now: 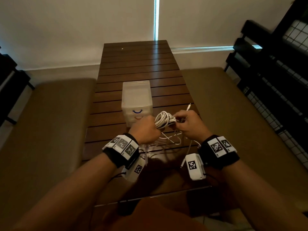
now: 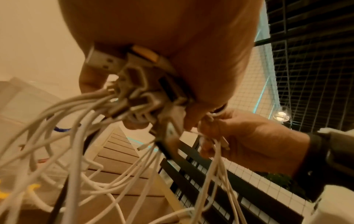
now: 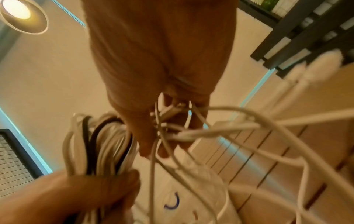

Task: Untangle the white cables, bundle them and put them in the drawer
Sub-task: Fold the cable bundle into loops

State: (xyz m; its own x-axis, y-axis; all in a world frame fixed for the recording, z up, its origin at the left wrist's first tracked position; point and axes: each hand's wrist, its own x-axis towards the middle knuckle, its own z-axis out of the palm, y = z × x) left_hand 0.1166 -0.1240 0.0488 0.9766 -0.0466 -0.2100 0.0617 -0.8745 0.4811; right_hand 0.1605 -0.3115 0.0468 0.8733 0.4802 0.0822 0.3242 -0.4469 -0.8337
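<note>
A looped bundle of white cables (image 1: 164,120) hangs between my two hands above the wooden table (image 1: 141,64). My left hand (image 1: 146,130) is fisted around one side of the bundle (image 3: 99,145), and USB plugs (image 2: 134,78) stick out under its palm. My right hand (image 1: 186,121) pinches cable ends and a plug (image 3: 168,113) at the bundle's other side. Loose white strands (image 1: 173,139) trail down onto the table. The translucent drawer unit (image 1: 136,100) with a blue handle (image 1: 137,112) stands just behind my left hand, its drawers closed.
Tan cushioned benches (image 1: 50,122) flank the table on both sides. A dark slatted chair and wire-grid panel (image 1: 275,80) stand at the right. A white wall (image 1: 75,30) lies beyond the table's far end.
</note>
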